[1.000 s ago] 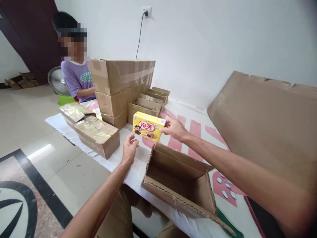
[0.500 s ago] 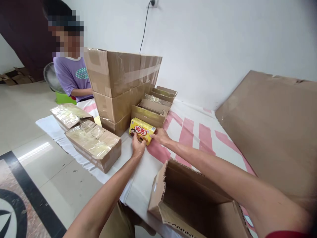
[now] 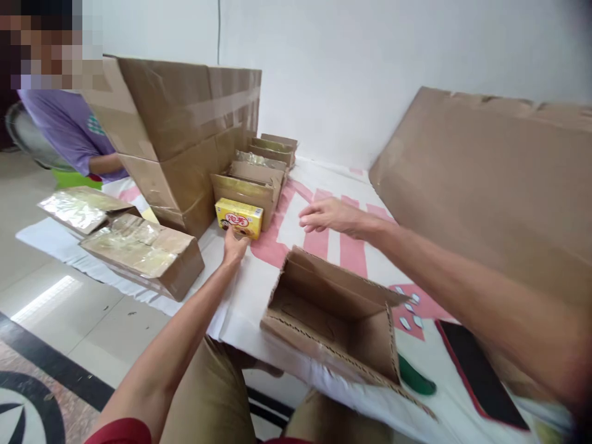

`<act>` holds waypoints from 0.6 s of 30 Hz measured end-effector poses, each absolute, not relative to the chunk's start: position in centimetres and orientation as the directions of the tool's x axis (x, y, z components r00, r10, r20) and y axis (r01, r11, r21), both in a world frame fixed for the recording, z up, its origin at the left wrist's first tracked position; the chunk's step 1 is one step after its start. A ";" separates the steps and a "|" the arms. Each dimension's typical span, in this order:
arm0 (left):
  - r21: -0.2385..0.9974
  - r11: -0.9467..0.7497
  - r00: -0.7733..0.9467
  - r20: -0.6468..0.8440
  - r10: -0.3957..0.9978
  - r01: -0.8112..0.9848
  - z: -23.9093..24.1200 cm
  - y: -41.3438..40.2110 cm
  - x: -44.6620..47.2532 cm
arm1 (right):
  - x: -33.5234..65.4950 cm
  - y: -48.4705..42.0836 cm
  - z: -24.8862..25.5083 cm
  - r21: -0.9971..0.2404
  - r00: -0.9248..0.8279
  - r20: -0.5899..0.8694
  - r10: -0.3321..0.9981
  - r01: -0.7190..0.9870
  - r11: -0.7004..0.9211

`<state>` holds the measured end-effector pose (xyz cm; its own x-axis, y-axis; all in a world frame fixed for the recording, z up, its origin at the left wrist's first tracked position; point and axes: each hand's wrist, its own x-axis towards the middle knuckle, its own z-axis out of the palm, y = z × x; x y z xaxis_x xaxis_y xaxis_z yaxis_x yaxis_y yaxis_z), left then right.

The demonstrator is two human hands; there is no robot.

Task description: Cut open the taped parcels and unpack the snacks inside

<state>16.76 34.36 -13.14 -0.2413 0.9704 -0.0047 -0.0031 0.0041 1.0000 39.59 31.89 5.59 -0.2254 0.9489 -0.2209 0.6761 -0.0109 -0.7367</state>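
1. While your left hand [image 3: 234,248] touches the yellow box [image 3: 246,213], grip unclear, the box stands just before a cardboard carton [image 3: 244,190].
2. Your right hand [image 3: 332,216] has left it, empty, fingers loosely extended.

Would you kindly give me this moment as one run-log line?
left hand: touching front of yellow box | right hand: open, holding nothing, apart from yellow box | open carton: on cloth

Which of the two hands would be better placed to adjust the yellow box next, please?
Probably the left hand: it is at the near side of the yellow box, while the right hand hovers away from it, above the cloth.
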 end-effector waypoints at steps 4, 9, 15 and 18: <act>0.996 0.085 -0.118 -0.082 0.990 0.024 -11.1 27.7 15.1 | 48.8 24.3 7.3 -0.734 -0.201 -0.100 0.974 0.676 0.064; 0.998 0.005 0.180 -0.015 0.984 0.055 -10.6 17.1 12.3 | 57.9 13.0 0.6 -0.645 -0.211 -0.231 0.950 0.764 0.013; 0.995 0.093 0.110 -0.088 0.990 -0.044 -11.4 11.0 15.5 | 56.8 7.2 -9.7 -0.670 -0.235 -0.015 0.972 0.724 0.165; 0.990 0.065 0.073 -0.056 0.996 -0.127 -10.9 11.2 17.4 | 53.1 7.5 -11.3 -0.721 -0.218 0.085 0.972 0.660 0.211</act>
<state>17.39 11.19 -10.89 0.0734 0.9958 -0.0555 -0.1268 0.0645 0.9898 53.10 7.51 -11.33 -0.2184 0.9722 0.0845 0.6597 0.2109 -0.7213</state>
